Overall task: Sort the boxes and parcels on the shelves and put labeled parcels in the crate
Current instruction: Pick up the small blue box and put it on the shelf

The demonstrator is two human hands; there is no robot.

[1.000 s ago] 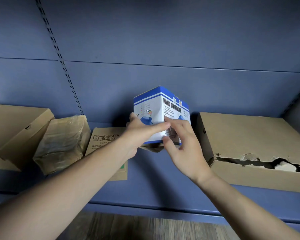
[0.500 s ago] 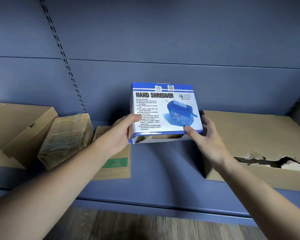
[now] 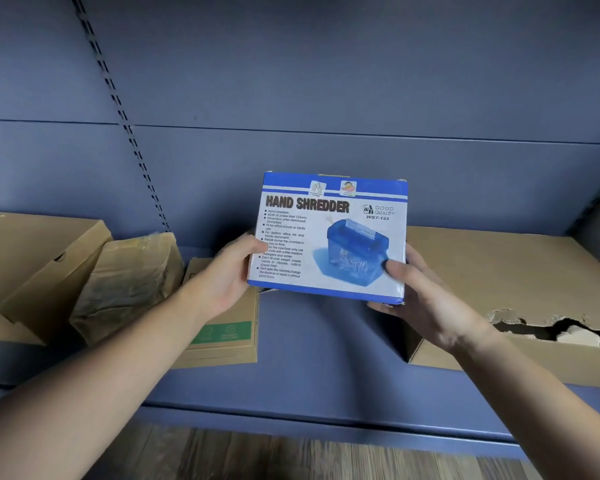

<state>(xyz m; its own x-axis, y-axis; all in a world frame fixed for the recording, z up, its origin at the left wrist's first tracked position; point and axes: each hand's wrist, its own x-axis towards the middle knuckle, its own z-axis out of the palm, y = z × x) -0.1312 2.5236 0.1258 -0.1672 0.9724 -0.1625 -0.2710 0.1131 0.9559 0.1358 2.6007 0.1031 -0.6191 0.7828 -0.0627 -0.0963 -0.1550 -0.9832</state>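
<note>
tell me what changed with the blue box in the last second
The blue box was turned from corner-on until its printed front faces the camera. The left hand and right hand slid from its front to its side edges, gripping throughout. The wrapped parcel and torn cardboard box on the shelf stayed put.

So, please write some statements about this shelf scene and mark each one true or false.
1. The left hand and the right hand both hold the blue and white printed cardboard box. True.
2. Its facing side reads "HAND SHREDDER". True.
3. The large brown cardboard box at the right is undamaged. False: its front edge is torn open.
4. The tape-wrapped brown parcel lies right of the held box. False: it lies to the left, leaning on the brown carton at the far left.
5. The left forearm crosses in front of the flat brown carton with a green band. True.
</note>
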